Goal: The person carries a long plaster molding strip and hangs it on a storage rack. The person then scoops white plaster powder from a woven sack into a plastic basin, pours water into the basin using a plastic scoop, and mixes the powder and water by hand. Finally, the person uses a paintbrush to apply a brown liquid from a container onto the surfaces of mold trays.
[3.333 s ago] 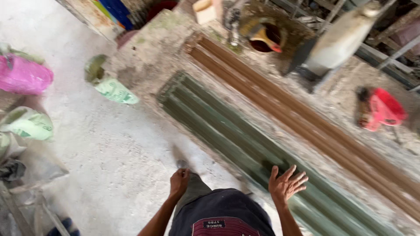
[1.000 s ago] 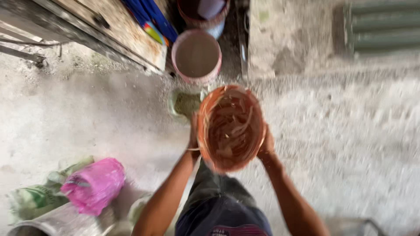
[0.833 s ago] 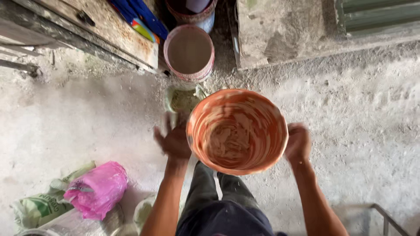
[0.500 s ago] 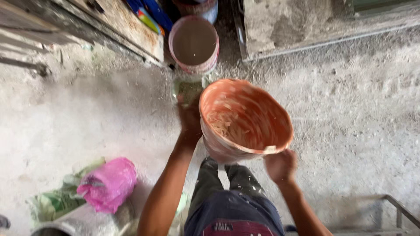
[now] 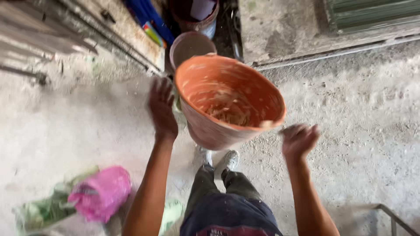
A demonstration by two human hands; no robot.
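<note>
Orange basin (image 5: 229,102) is tilted between both hands, smeared residue inside, not yet set down. Left hand (image 5: 162,107) is open, fingers spread beside its wall; right hand (image 5: 298,139) is loosely curled by the rim, blurred, so grip unclear.

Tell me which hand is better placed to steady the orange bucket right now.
Probably the left hand: it lies open beside the tilted orange bucket, by its wall near the rim. The right hand sits lower, just past the rim's near edge, blurred and half closed.
</note>
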